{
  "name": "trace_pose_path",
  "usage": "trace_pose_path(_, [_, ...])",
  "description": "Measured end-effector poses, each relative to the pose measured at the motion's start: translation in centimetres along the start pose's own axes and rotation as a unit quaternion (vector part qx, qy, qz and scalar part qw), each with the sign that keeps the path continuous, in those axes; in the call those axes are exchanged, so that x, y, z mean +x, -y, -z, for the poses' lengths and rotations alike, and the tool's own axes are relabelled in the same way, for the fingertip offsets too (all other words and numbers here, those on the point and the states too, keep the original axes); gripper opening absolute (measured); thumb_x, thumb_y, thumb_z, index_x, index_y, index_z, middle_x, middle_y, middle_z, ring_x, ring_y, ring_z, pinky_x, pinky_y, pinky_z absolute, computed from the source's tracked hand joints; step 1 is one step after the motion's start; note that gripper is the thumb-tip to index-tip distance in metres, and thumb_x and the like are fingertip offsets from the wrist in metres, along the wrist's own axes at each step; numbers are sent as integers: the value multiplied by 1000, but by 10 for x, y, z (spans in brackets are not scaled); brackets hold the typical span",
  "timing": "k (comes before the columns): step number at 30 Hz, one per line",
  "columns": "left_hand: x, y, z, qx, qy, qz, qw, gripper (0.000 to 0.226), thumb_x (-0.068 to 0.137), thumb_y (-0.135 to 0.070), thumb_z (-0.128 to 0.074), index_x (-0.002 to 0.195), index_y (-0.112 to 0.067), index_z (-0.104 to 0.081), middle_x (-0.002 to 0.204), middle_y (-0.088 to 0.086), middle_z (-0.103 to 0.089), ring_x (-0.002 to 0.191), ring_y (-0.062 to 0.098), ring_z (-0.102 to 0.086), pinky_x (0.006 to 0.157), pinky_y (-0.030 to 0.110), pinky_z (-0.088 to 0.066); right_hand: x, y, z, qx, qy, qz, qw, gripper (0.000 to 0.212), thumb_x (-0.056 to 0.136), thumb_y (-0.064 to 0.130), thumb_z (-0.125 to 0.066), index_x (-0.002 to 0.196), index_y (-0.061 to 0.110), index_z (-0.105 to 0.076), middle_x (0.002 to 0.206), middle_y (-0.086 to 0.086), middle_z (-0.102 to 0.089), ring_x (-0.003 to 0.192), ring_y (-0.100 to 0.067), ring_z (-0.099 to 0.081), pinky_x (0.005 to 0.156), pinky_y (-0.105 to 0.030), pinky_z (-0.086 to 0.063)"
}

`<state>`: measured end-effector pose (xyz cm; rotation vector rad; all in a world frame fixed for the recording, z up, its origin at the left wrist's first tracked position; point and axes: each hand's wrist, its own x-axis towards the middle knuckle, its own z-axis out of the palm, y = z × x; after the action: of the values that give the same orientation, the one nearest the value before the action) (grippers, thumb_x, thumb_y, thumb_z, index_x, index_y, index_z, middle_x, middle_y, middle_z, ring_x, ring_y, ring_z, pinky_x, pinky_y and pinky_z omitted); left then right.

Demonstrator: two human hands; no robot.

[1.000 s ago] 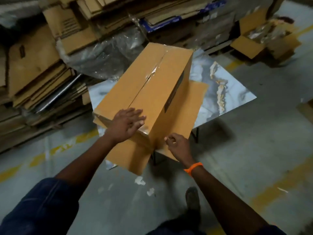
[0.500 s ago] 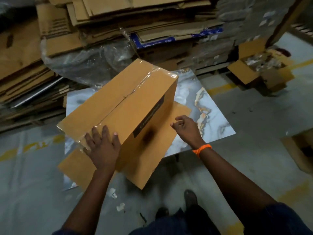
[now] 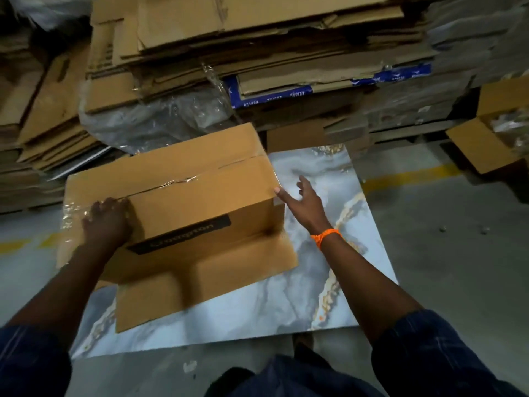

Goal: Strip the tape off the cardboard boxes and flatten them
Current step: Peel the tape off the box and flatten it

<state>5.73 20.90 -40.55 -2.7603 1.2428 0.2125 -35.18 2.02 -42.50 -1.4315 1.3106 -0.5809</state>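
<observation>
A brown cardboard box (image 3: 183,179) with a dark label stands on the marble-patterned table (image 3: 315,282). Clear tape (image 3: 177,181) runs along its top seam and down the left end. My left hand (image 3: 107,222) presses on the box's near left corner, over the tape end, with its fingers bent over the edge. My right hand (image 3: 303,202) reaches to the box's right end, fingers spread, with one fingertip touching the upper right corner. A flat cardboard sheet (image 3: 200,282) lies under the box.
Tall stacks of flattened cardboard (image 3: 257,47) and crumpled clear plastic (image 3: 160,121) stand right behind the table. An open box (image 3: 492,138) with scraps sits on the floor at the right. Yellow floor lines run across the grey concrete.
The box has turned so its long side faces me. My left hand slid to the box's left corner. My right hand moved up to the right end, opening its fingers.
</observation>
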Motion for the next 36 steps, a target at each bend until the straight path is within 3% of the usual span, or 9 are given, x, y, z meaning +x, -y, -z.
trace_pose_path(3, [-7,-93,-8,-88,-16,-53,995,62,101,-39,-55,149,-3,-40,155,30,-34,140,48,-34,115,60,-32,9,4,-13,34,85,10,996,81,85,58,-72,152,22,-41,146,-3,-55,130,-19,-55,107,-39,-49])
trace_pose_path(8, [-49,-210,-27,-99,-34,-95,990,82,96,-68,-17,161,-17,-21,169,13,-14,155,37,-12,120,61,-10,-13,-18,-51,47,-36,30,998,58,81,61,-70,125,26,-61,118,8,-66,106,-10,-63,92,-32,-53])
trace_pose_path(12, [-67,-237,-33,-98,-55,-211,971,78,97,-65,-24,158,-18,-31,167,12,-23,152,34,-23,119,59,-17,-27,-26,-51,58,-72,37,995,29,87,42,-76,104,20,-68,102,4,-67,89,-2,-64,80,-21,-52])
trace_pose_path(15, [-60,-243,-28,-128,-63,-240,960,77,93,-68,-34,153,-20,-42,163,9,-33,149,31,-31,117,53,-25,-13,-11,-38,161,-39,-37,985,25,89,35,-76,83,13,-66,78,2,-67,70,-9,-62,69,-25,-51])
trace_pose_path(20, [-51,-243,-16,-90,-23,-339,936,97,80,-85,-42,158,-28,-29,168,4,-20,154,28,-17,122,57,-15,-6,16,-25,231,4,-63,971,22,92,20,-73,80,3,-64,70,-12,-59,66,-20,-54,58,-26,-47])
trace_pose_path(23, [-58,-244,-10,-72,-89,-344,932,88,84,-76,-49,157,-30,-31,166,5,-27,151,31,-25,120,57,-22,-11,25,-24,238,9,-29,971,25,93,14,-72,81,-6,-62,65,-10,-55,54,-10,-52,49,-19,-46])
trace_pose_path(30, [-62,-244,11,-159,-159,-368,902,57,87,-57,-68,133,-24,-66,136,2,-61,126,27,-53,100,45,-45,-6,50,-9,171,52,65,982,38,100,21,-63,85,-15,-63,80,-35,-61,66,-19,-59,58,-16,-48])
trace_pose_path(33, [-66,-254,25,-183,-146,-334,913,48,85,-53,-72,124,-24,-72,126,-3,-64,116,23,-55,90,40,-48,0,57,2,153,72,58,984,47,104,35,-54,89,-6,-73,87,-24,-71,81,-18,-68,73,-17,-52])
trace_pose_path(36, [-83,-265,30,-205,-156,-284,924,37,85,-40,-74,114,-17,-73,117,-1,-65,106,22,-57,82,35,-49,-3,57,12,133,133,25,982,52,102,47,-52,94,2,-77,95,-11,-77,101,-16,-71,92,-33,-52])
